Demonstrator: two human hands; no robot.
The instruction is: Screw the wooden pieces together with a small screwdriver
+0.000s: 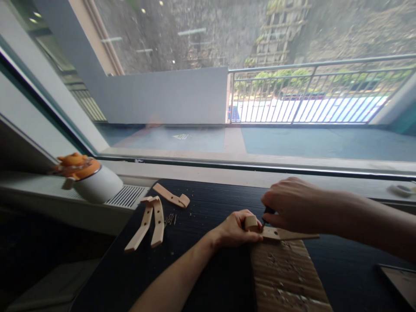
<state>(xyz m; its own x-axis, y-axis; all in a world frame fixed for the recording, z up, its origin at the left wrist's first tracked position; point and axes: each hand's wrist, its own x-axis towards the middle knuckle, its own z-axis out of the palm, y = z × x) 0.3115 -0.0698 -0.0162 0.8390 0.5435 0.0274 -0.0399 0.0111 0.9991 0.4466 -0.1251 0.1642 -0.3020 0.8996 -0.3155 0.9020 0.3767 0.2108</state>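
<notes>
The left hand point(234, 229) was curled around the rounded end of a pale wooden piece point(279, 234), fingers and thumb pinching it so that it lay pressed on the far edge of a cardboard sheet point(286, 277). That wooden piece ran out to the right from the hand as a thin flat strip, ending in a point just past the cardboard's corner. The right hand point(290, 210) was closed over a small dark tool point(268, 212), of which only a short black part showed below the knuckles, its tip meeting the wooden piece right beside the left thumb; what kind of tool it was could not be told. Pale shavings were strewn over the cardboard, which lay on a black table point(208, 203) set against a wide window. Well to the left on the table lay three more wooden strips point(152, 219), two leaning together at their upper ends and one apart behind them, with a small heap of screws point(170, 219) just beside them. On the sill at the far left stood a white pot with an orange lid point(89, 177). No writing, label or brand could be read anywhere on these things.
</notes>
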